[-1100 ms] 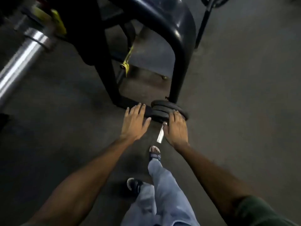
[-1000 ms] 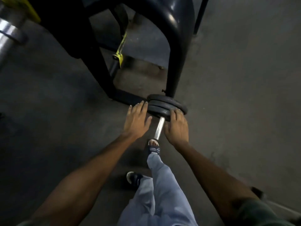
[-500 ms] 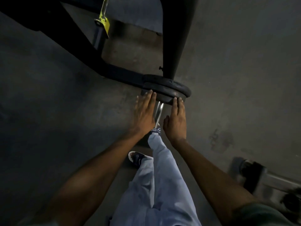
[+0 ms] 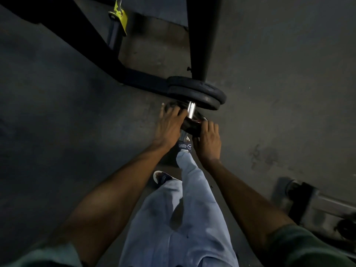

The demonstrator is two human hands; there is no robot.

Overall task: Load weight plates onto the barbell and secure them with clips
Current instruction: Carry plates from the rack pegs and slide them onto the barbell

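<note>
Both hands (image 4: pixel 189 133) grip a small plate (image 4: pixel 193 122) on the peg (image 4: pixel 191 110).

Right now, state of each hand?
Left hand: closed on the small plate, on its peg.
Right hand: closed on the same plate's other edge.

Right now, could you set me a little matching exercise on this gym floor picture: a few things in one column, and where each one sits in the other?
Things:
1. small dark round weight plate
2. two larger black plates
3. yellow tag
4. shiny steel bar

Places:
A. hangs on the frame at the top of the view
B. held on both sides by the left hand and right hand
C. stacked at the foot of the black upright post
D. runs through the plates' centre holes

Pairs: 1-B, 2-C, 3-A, 4-D
</note>
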